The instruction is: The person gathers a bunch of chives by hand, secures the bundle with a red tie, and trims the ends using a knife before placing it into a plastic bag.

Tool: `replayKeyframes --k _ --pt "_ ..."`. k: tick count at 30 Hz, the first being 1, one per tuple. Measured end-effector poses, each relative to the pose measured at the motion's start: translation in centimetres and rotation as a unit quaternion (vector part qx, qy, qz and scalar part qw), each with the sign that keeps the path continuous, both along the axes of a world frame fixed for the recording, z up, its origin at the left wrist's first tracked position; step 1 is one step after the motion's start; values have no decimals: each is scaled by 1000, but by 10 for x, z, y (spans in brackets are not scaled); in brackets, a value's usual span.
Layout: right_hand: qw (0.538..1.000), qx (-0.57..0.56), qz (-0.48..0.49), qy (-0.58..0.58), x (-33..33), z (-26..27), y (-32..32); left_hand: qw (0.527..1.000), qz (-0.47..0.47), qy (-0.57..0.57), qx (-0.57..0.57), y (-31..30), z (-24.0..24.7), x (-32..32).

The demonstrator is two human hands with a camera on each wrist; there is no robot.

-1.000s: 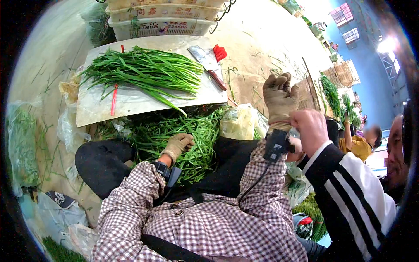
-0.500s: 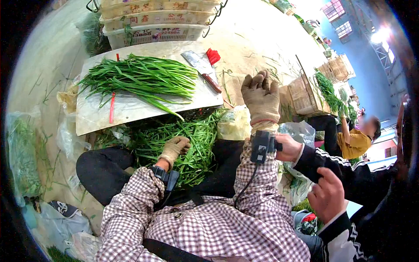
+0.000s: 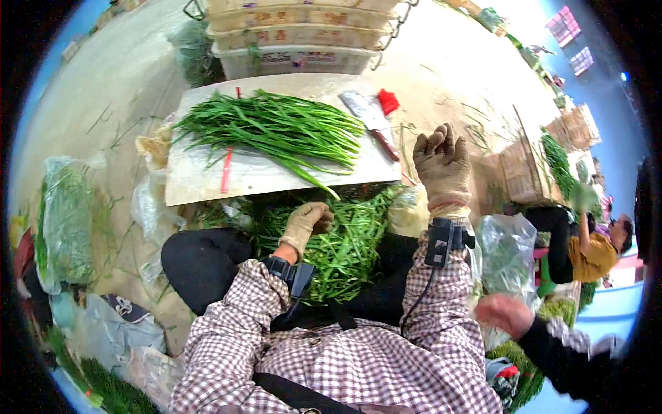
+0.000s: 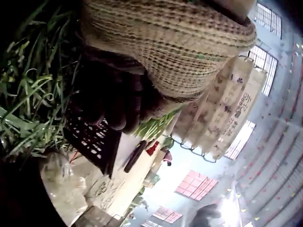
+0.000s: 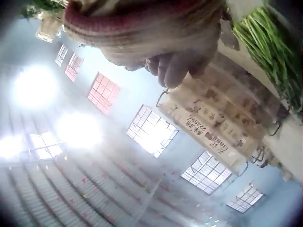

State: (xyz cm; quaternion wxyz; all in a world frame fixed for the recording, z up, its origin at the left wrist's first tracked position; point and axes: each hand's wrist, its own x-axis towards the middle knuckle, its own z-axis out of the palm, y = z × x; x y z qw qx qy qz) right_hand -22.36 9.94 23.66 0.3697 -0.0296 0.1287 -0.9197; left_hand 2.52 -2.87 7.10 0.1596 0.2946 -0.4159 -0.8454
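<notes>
My gloved left hand [image 3: 307, 224] hovers over a heap of loose green leaves [image 3: 345, 265] between my legs, its fingers loosely bent and holding nothing. The right hand [image 3: 443, 169], also gloved, is raised right of a white board [image 3: 196, 181], fingers relaxed and curling upward around nothing. A bunch of long flat green leaves, like garlic chives [image 3: 276, 131], lies across that board. Beside its cut ends rests a cleaver [image 3: 362, 110] with a brown handle. One red strip [image 3: 226, 170] pokes out from under the bunch. In the right wrist view the bunch [image 5: 270, 49] appears beyond my hand.
Stacked pale plastic crates [image 3: 303, 58] stand behind the board. Another person's hand [image 3: 507, 314] reaches in at lower right, near my sleeve. Plastic bags of greens flank me on the left [image 3: 69, 228] and right [image 3: 507, 248]. Someone in a yellow top [image 3: 594, 259] sits farther right.
The other person's hands have let go of the device on my right wrist and drawn back to the lower right. The head view has swung, shifting the scene rightward. My hands keep their relaxed shape.
</notes>
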Motion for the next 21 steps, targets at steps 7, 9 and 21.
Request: replayKeyframes --k 7,9,21 --pt "873 341 58 344 1 -18 -74 953 252 40 165 -55 2 9" --pt "738 418 47 528 -1 -28 -108 952 241 29 185 -57 11 8" --pt "339 528 231 744 -67 -92 -254 930 301 38 207 -81 16 -92"
